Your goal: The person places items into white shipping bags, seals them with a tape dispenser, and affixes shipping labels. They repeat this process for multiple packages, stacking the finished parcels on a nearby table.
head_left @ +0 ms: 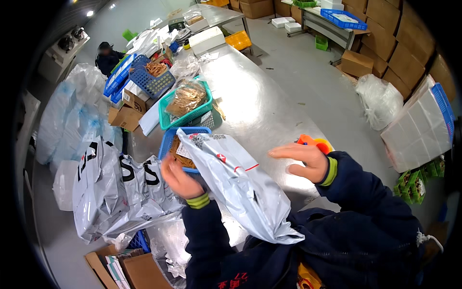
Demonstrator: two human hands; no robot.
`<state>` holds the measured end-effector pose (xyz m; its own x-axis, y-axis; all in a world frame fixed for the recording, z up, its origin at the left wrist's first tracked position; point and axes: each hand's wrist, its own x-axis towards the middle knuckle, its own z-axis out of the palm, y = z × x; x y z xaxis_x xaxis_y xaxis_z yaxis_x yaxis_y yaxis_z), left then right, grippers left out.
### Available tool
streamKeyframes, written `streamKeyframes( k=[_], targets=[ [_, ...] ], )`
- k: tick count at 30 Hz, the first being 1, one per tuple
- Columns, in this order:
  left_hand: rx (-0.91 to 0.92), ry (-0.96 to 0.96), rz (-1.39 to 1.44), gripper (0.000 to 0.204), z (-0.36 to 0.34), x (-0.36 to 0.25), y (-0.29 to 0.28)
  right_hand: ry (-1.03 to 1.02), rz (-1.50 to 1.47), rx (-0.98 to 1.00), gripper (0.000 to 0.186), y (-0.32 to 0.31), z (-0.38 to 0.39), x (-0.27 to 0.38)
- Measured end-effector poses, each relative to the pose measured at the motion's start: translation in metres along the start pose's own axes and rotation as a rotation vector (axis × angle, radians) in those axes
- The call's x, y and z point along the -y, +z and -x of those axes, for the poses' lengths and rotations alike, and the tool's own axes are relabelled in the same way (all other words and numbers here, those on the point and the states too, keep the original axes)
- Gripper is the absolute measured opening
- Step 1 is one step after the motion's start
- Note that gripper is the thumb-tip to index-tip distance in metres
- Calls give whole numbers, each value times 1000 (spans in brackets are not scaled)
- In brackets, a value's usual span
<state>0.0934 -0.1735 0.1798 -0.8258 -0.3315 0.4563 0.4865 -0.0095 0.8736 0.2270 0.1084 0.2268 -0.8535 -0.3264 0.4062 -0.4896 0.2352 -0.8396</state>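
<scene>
A grey-white plastic mailing bag (240,185) stands slanted in front of my body, its lower end against my jacket. Beside its left edge is my left hand (179,177), fingers stretched out and slightly blurred; whether it touches the bag I cannot tell. My right hand (304,160) hovers open to the right of the bag, apart from it, with nothing in it. Just past that hand sits an orange and red tape dispenser-like object (315,142), partly hidden. Behind the bag, a blue basket (166,144) holds brown dried goods and a white label.
More grey mailing bags (122,188) lean at the left table edge. Up the metal table (250,91) stand a green basket (166,120) with a bagged brown product, a blue crate (144,79) and a foam box (207,40). A person (107,59) is at the far left. Cardboard boxes (390,43) line the right.
</scene>
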Motion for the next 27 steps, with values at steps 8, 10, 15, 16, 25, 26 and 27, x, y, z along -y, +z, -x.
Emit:
streamKeyframes(
  k=[8,10,15,16,25,26,27],
  targets=[
    [682,272,-502,37,96,-15,-30,-275,654,157,38,70,-32,-41],
    [874,321,-689,39,84,-28,-20,-271,723,352,34,78,-35,-36],
    [987,342,-824,39,69,-45,-10,-378,539,282,28,81,-40,-45],
    [986,312,-828,39,69,-46,-9,-344,463,391,26,71,-42,-37],
    [969,349,-988,46,63,-54,1,-329,144,256,42,42,-19,37],
    [959,360,-994,46,65,-51,-1,-377,158,164,35,49,-24,27],
    [947,370,-1001,46,66,-50,-3,-399,163,148,32,52,-36,16]
  ],
)
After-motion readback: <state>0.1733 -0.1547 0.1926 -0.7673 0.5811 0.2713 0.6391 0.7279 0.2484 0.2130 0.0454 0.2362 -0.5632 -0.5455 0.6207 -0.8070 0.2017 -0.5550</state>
